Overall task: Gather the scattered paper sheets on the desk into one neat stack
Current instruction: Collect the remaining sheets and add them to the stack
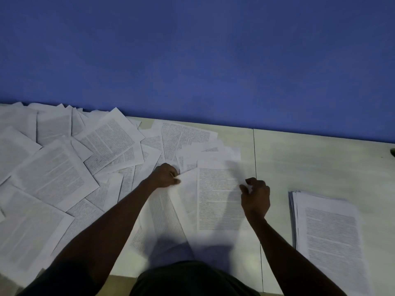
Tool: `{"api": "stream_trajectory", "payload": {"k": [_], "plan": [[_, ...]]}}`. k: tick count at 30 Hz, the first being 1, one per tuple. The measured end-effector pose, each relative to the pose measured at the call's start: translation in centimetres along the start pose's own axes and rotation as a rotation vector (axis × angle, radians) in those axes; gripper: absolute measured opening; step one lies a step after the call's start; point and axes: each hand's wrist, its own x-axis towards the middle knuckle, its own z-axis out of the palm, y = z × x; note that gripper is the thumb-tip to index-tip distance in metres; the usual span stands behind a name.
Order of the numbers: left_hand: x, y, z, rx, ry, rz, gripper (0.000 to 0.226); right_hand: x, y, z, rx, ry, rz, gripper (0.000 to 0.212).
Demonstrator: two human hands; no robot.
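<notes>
Several printed paper sheets [55, 171] lie scattered and overlapping over the left half of the pale desk [316, 159]. A gathered stack [329, 233] rests at the right, its edges slightly fanned. In front of me lies one printed sheet [218, 199], blurred at its top. My left hand [165, 175] pinches the edge of a sheet just left of it. My right hand [255, 196] sits at that sheet's right edge, thumb on the paper and fingers curled.
A blue partition wall [192, 60] runs along the desk's far edge. A seam [256, 178] divides the desk into two panels. A small dark object [392, 152] peeks in at the far right edge. My dark-clothed torso is at the bottom.
</notes>
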Motion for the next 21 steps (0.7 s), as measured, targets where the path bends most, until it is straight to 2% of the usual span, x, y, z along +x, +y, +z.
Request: {"api": "stream_trajectory", "payload": {"k": [2,5,8,10,11,13,15,17,20,21], "plan": [[-0.1,-0.4,0.7,-0.065,0.180,-0.001,0.030,0.6,-0.2,0.1,-0.005,-0.035,-0.052,0.015],[0.0,-0.3,1.4,-0.191,0.261,0.039,0.029,1.6,-0.5,0.6,0.014,-0.282,-0.064,0.028],[-0.5,1.3,1.0,-0.298,0.284,0.147,0.030,1.6,-1.8,0.7,-0.042,-0.341,-0.109,0.064],[-0.6,2.3,0.5,-0.324,0.290,0.183,0.026,1.8,-2.7,0.6,0.043,-0.376,-0.033,0.093],[-0.6,2.7,0.2,-0.354,0.284,0.191,0.023,2.1,-2.9,0.5,0.070,-0.389,0.013,0.099],[-0.5,3.1,-0.5,-0.436,0.285,0.190,0.015,2.9,-2.9,0.2,0.173,-0.409,0.071,0.088],[-0.6,3.0,-0.9,-0.514,0.302,0.159,0.011,3.4,-3.0,-0.4,0.332,-0.415,0.112,0.056],[-0.9,2.4,-1.2,-0.596,0.241,0.125,0.019,3.6,-3.0,-0.9,0.409,-0.404,0.152,0.038],[-2.0,1.4,-0.9,-0.672,0.028,0.054,0.027,3.7,-2.1,-1.1,0.370,-0.262,0.256,0.041],[-2.4,1.3,-0.5,-0.682,0.030,0.028,0.027,3.7,-1.7,-0.9,0.366,-0.223,0.309,0.046]]}}
